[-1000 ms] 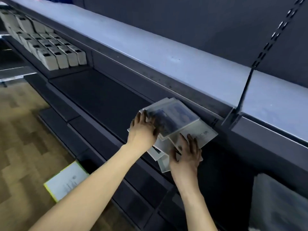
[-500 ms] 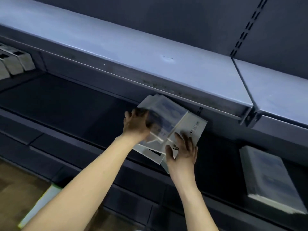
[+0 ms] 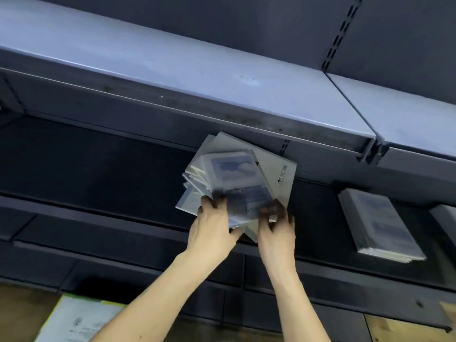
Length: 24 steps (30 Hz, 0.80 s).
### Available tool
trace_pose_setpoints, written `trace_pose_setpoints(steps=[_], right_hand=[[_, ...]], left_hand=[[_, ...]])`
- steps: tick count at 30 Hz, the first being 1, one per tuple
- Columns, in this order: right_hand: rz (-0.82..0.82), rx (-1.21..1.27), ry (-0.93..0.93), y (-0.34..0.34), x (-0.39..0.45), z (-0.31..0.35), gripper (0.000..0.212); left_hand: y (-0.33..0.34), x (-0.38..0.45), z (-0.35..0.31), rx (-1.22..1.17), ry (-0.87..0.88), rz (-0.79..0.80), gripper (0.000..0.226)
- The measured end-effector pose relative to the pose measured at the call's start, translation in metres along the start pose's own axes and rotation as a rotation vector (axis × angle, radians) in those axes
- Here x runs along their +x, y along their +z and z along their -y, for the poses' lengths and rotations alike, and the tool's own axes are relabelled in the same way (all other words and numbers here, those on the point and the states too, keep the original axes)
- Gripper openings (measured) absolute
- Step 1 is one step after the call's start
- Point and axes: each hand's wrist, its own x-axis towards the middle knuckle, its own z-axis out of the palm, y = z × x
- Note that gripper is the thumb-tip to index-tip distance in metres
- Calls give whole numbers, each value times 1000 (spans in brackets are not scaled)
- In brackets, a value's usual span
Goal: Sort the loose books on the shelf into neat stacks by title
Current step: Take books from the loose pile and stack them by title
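Lower left, a yellow-edged white sheet (image 3: pixel 74 319) lies on the wood floor (image 3: pixel 22 314); slotted upright (image 3: pixel 341 33) upper right.

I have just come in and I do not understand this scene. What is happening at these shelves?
A person is sorting books on a dark store shelf. Both hands hold a loose, fanned pile of books at its near edge: the left hand grips the lower left side, the right hand the lower right. The covers lie at different angles, so this pile is not yet squared. To the right, a neat stack already lies on the same shelf.
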Motion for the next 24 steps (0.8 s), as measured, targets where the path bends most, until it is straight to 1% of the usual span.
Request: trace_pose_setpoints(steps=[3,6,9,11,14,16,18,20,24], right_hand=[[-37,100,125,-10,4,4,34],[24,42,196,-16,6,4,33],[54,75,245,-20,2,1,29],[30,110,269,-25,0,0,20],[-9,84,261,-39,-1,-6,17],[-46,49,240,-47,-2,-16,20],[-89,39,214,-55,-2,-23,25],[-134,58,195,-61,-1,-30,28],[-250,76,192,-76,5,-43,25]], left_hand=[[-4,-1,5,-31,28,15,72],[-12,1,9,-26,74,46,66],[-18,4,14,-43,145,101,73],[-22,8,19,-77,153,121,76],[-26,15,21,-5,136,61,70],[-26,19,18,79,132,-12,68],[-24,21,13,134,141,-49,65],[-19,21,10,155,172,-57,63],[-5,20,-2,152,212,-25,59]])
